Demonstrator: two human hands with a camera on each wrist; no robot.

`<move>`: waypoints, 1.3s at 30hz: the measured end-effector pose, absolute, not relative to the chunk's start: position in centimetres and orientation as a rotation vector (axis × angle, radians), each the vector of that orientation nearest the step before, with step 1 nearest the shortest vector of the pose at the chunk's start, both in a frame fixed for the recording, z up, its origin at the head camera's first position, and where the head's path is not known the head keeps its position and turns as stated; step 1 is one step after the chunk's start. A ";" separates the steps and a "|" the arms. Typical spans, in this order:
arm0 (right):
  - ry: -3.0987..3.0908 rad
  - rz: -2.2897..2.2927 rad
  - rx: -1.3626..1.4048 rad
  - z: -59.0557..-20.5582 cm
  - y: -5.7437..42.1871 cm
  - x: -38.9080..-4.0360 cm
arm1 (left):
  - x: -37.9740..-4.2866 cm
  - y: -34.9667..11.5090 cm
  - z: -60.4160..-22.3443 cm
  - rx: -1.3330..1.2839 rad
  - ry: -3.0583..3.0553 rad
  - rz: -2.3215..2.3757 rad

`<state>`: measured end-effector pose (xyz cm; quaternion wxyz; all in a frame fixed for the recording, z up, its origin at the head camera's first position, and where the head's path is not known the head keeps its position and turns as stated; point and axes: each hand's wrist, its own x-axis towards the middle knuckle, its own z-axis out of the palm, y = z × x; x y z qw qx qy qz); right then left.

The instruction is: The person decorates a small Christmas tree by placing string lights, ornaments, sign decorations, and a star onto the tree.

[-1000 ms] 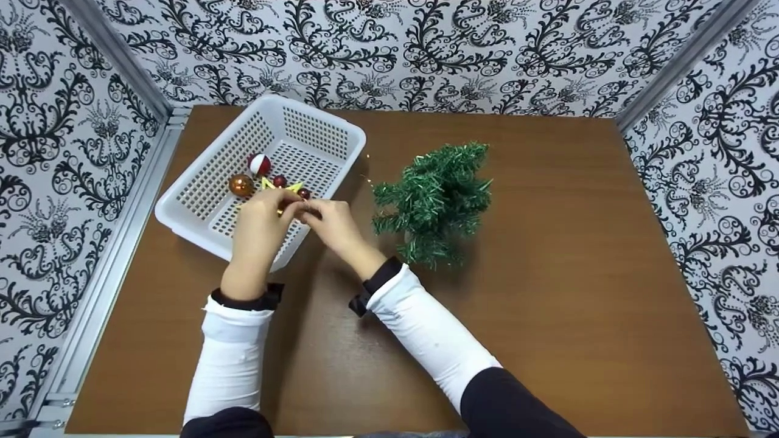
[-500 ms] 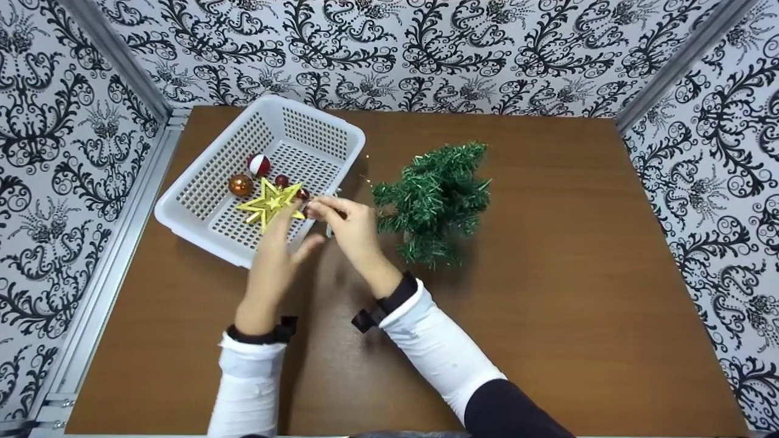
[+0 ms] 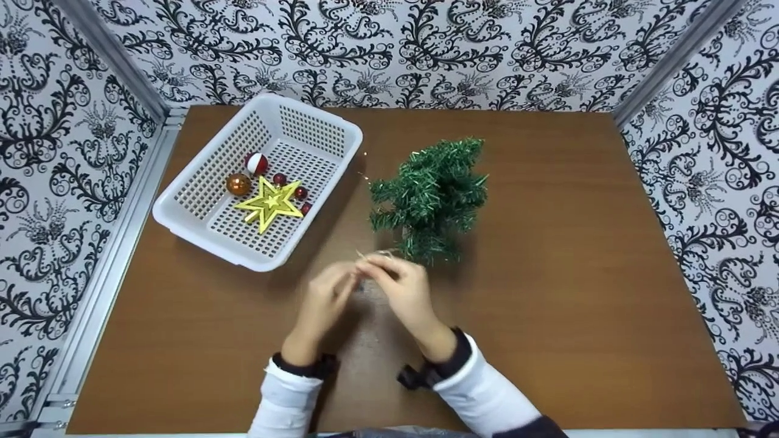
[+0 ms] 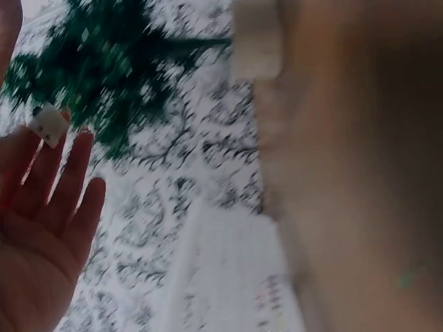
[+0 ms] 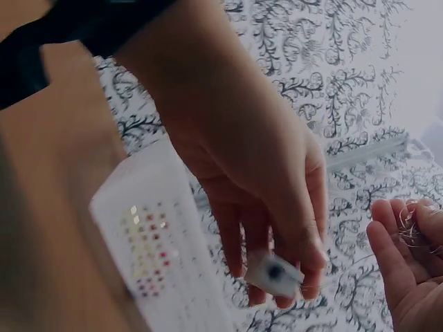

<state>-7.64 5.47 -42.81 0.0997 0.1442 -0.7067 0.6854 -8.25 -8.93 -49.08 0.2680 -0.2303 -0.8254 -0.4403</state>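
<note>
Both hands are close together over the table, front left of the small green Christmas tree (image 3: 429, 198). My left hand (image 3: 325, 298) pinches a small white box (image 5: 273, 275) with a dark round spot on it. This box also shows at the left fingertips in the left wrist view. A loose tangle of thin wire (image 5: 412, 228) is held in the fingers of my right hand (image 3: 405, 292). One strand runs from the tangle towards the box in the right wrist view. Wire ends stick out above the right fingers in the head view.
A white perforated basket (image 3: 167, 213) stands left of the hands. Inside lie a gold star (image 3: 271, 202), an orange ball (image 3: 238, 184), a red and white ball (image 3: 257, 163) and several small red balls. Patterned walls (image 3: 450, 55) enclose the wooden table (image 3: 578, 274).
Both hands have moved from the basket to the right and towards the person, carrying the wire and box. The gold star, earlier partly covered, is now in full view. The tree stays standing.
</note>
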 end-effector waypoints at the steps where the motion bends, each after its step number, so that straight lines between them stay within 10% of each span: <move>1: -2.081 2.048 0.419 -43.3 6.0 -7.3 | -8.0 -8.6 -49.5 -0.657 -2.237 -1.206; 12: -2.015 2.319 0.218 -47.1 11.0 -5.5 | -6.5 -4.6 -52.5 -0.825 -2.407 -1.319; 22: -1.874 2.299 0.063 -59.2 19.1 -7.2 | -6.5 -5.4 -52.7 -0.645 -2.547 -1.289; 39: -2.391 1.992 -0.157 -56.0 25.9 -7.6 | -7.2 -8.5 -51.8 -0.404 -2.496 -1.193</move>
